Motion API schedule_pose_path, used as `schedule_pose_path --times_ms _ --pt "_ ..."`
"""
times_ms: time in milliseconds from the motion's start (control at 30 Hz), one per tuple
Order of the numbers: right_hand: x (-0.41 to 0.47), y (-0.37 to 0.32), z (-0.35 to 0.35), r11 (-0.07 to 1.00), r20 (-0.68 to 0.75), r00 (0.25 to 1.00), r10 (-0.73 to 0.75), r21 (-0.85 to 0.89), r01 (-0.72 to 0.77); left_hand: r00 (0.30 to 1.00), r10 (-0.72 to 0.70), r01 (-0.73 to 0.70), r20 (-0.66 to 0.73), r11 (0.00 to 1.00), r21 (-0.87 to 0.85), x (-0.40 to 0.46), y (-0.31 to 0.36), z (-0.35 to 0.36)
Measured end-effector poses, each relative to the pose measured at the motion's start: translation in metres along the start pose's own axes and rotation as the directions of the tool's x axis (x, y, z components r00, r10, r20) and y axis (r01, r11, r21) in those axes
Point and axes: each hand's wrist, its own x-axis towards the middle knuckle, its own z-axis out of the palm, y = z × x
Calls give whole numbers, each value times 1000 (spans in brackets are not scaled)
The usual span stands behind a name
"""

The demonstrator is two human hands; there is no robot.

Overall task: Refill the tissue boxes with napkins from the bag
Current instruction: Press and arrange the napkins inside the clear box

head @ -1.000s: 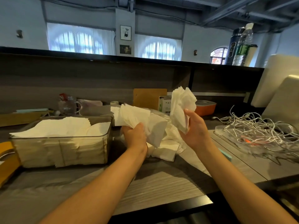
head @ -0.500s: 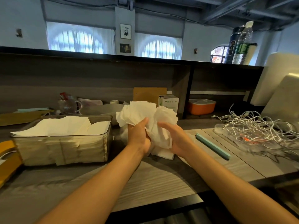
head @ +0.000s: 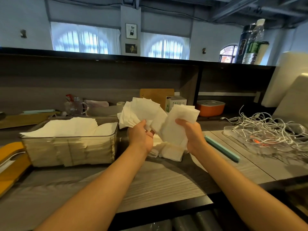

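Observation:
A clear plastic tissue box (head: 110, 147) stands at the left of the counter, filled to the rim with white napkins (head: 70, 126). To its right, above the counter, my left hand (head: 140, 136) grips a fanned bunch of white napkins (head: 141, 112). My right hand (head: 191, 134) grips a second bunch of napkins (head: 180, 120) close beside it. Under both hands a loose pile of napkins (head: 168, 151) lies on the counter. The bag is hard to make out beneath the pile.
A teal stick (head: 221, 150) lies right of my right hand. A tray of tangled white cables (head: 266, 129) fills the right side. An orange container (head: 210, 108), a small white box (head: 175, 103) and a glass mug (head: 75, 106) stand at the back. A yellow object (head: 11, 162) sits at far left.
A second ago my hands held two bunches apart. Half a second ago they came together on one clump. Now they hold two bunches side by side, slightly separated.

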Motion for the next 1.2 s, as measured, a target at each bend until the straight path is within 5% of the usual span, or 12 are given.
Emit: schedule_pose_path --times_ms 133,300,533,700,833,933,1033,1200 --pt "-1 -13 -10 989 -70 995 -65 129 73 999 -30 30 -36 1000 4 2 3 -2" --pt "-6 -24 -18 930 322 929 -180 362 54 996 -63 69 -60 993 98 -5 -1 1" --pt "-8 -7 3 979 139 986 -88 -169 111 997 -57 49 48 986 158 -24 -6 7" --pt "-11 -13 1 979 213 975 -64 -177 103 997 1 -16 72 976 217 -22 -5 6" --pt "-6 -18 -6 973 139 990 27 -231 6 994 95 -105 52 969 224 -16 -3 6" --pt "-1 -23 -20 974 54 983 175 137 -181 995 97 -98 21 994 43 -12 1 4" --pt "1 -26 -29 865 100 990 104 482 -140 999 34 -33 21 999 -25 -11 -3 3" --pt "-13 -19 -8 869 273 962 0 476 -135 985 -36 19 169 995 102 -17 -20 3"
